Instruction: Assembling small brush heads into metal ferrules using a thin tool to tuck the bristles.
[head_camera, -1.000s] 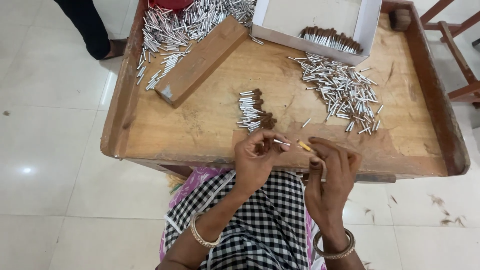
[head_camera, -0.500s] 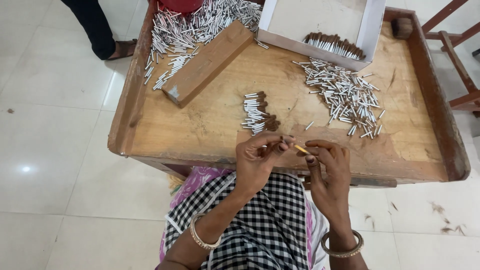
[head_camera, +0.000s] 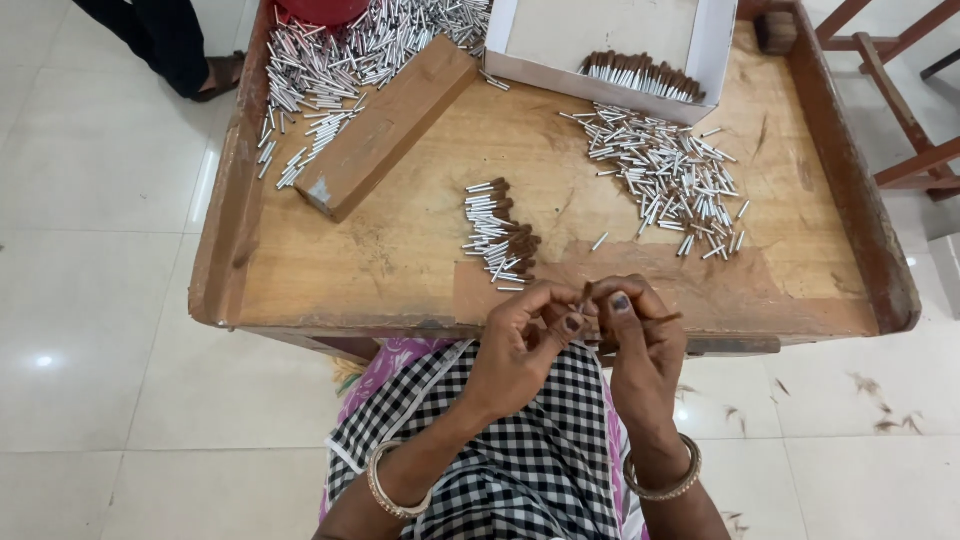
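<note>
My left hand (head_camera: 520, 345) and my right hand (head_camera: 640, 335) meet at the near edge of a wooden tray table (head_camera: 400, 240), fingertips pinched together on one small thin stick (head_camera: 585, 297) that is mostly hidden by the fingers. Just beyond the hands lies a short row of white sticks with brown tips (head_camera: 500, 235). A loose heap of plain white sticks (head_camera: 665, 175) spreads to the right of it.
A wooden block (head_camera: 385, 125) lies slanted at the left, with several white sticks (head_camera: 330, 70) piled behind it. A white cardboard box (head_camera: 705, 60) at the back holds brown-tipped sticks (head_camera: 640, 75). A person's legs (head_camera: 160, 45) stand at top left; wooden furniture (head_camera: 900, 110) stands right.
Both hands have drawn closer together and the stick, earlier seen sticking out between them, is now nearly covered by the fingertips. The camera view has shifted slightly.
</note>
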